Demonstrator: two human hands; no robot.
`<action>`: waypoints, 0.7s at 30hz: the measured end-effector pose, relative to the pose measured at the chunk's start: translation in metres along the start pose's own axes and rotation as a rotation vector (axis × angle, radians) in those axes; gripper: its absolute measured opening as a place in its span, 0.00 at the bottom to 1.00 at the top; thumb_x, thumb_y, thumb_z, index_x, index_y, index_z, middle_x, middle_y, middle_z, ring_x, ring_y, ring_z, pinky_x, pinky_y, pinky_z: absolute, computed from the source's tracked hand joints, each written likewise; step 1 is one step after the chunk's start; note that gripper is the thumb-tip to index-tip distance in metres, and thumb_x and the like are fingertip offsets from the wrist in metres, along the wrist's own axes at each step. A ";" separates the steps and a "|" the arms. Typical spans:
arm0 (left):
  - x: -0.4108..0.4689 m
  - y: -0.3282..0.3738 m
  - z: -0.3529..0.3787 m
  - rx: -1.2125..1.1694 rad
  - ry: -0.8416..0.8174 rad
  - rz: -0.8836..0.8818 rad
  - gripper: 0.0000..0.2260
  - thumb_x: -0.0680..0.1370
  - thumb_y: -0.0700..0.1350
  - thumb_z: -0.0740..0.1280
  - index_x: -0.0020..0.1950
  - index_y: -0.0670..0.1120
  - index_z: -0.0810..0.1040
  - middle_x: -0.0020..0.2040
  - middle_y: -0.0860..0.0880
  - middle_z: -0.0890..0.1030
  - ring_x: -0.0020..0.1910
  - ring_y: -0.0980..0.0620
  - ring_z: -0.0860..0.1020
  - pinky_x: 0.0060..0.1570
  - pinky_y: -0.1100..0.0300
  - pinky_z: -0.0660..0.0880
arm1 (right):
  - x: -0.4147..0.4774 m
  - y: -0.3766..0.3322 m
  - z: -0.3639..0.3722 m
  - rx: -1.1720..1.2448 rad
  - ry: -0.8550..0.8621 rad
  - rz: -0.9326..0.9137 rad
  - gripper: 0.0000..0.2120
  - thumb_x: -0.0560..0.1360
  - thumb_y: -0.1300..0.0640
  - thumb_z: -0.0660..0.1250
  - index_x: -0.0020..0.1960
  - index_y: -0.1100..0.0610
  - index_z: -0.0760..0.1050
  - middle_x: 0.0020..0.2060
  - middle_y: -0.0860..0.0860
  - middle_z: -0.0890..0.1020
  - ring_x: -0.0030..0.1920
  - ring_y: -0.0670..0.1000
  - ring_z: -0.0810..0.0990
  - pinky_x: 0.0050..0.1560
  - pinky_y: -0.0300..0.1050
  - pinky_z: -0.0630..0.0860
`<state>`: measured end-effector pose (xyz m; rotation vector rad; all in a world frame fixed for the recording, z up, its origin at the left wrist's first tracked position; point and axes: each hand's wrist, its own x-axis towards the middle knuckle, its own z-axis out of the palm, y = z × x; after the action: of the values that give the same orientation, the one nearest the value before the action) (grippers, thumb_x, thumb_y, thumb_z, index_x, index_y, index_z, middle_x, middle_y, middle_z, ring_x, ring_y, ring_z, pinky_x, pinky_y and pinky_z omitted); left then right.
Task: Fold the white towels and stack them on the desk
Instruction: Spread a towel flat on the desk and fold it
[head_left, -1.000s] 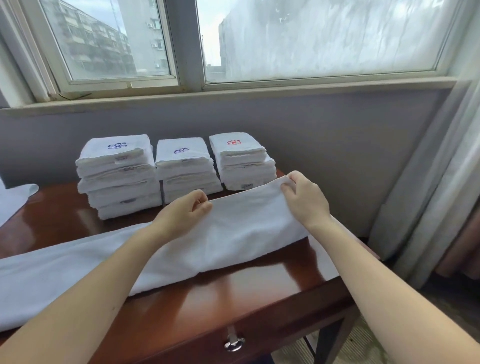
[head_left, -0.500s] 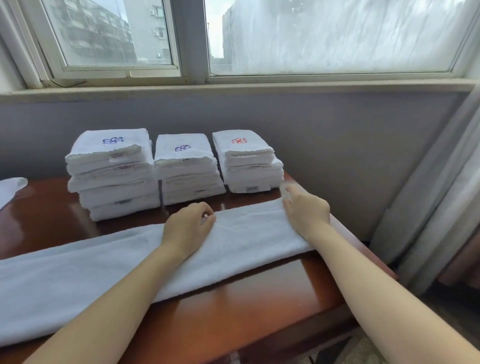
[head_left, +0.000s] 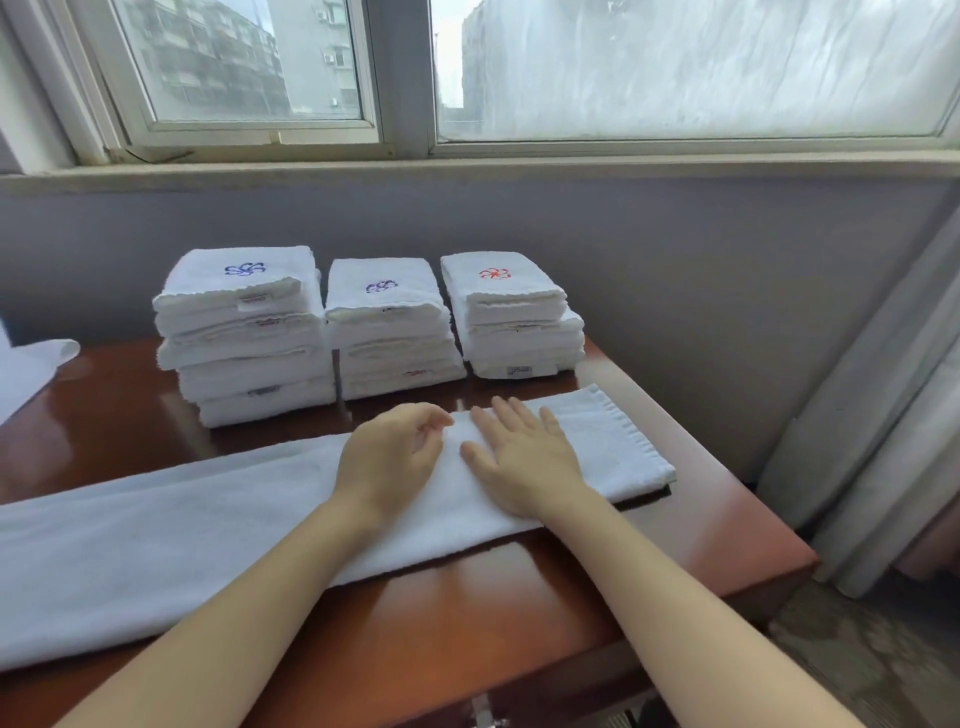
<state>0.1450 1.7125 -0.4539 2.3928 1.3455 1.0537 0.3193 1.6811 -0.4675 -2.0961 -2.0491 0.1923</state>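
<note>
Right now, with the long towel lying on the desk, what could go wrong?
The long towel lies on a shiny desk, so it might slide under the flat right hand as it gets folded. The left stack sits uneven, with layers jutting out, just behind the left hand; a bump could tip it. The towel's left end runs out of view, so I cannot tell whether it hangs off and could pull.

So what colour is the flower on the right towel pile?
The flower is red; head view.
</note>
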 end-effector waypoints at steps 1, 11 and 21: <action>-0.002 0.001 0.001 0.014 -0.042 -0.006 0.10 0.78 0.43 0.65 0.56 0.54 0.82 0.55 0.58 0.83 0.54 0.56 0.80 0.53 0.59 0.75 | 0.000 0.008 -0.002 -0.003 0.000 0.021 0.30 0.81 0.38 0.45 0.80 0.46 0.50 0.80 0.49 0.49 0.79 0.48 0.44 0.77 0.54 0.38; -0.012 -0.005 -0.016 0.211 -0.337 0.057 0.19 0.83 0.50 0.58 0.74 0.52 0.69 0.75 0.54 0.69 0.75 0.54 0.63 0.72 0.59 0.57 | -0.006 0.029 -0.021 -0.007 0.020 0.090 0.26 0.83 0.45 0.48 0.80 0.50 0.55 0.80 0.50 0.53 0.79 0.49 0.46 0.77 0.56 0.41; -0.068 -0.074 -0.089 0.319 -0.112 -0.212 0.18 0.84 0.48 0.57 0.74 0.53 0.71 0.74 0.55 0.70 0.76 0.55 0.63 0.71 0.59 0.61 | -0.006 -0.126 0.018 0.120 0.025 -0.385 0.22 0.84 0.53 0.49 0.77 0.56 0.61 0.77 0.51 0.62 0.78 0.50 0.53 0.77 0.50 0.41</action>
<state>0.0137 1.6851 -0.4589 2.4044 1.7926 0.6821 0.1923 1.6782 -0.4553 -1.5894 -2.3111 0.2192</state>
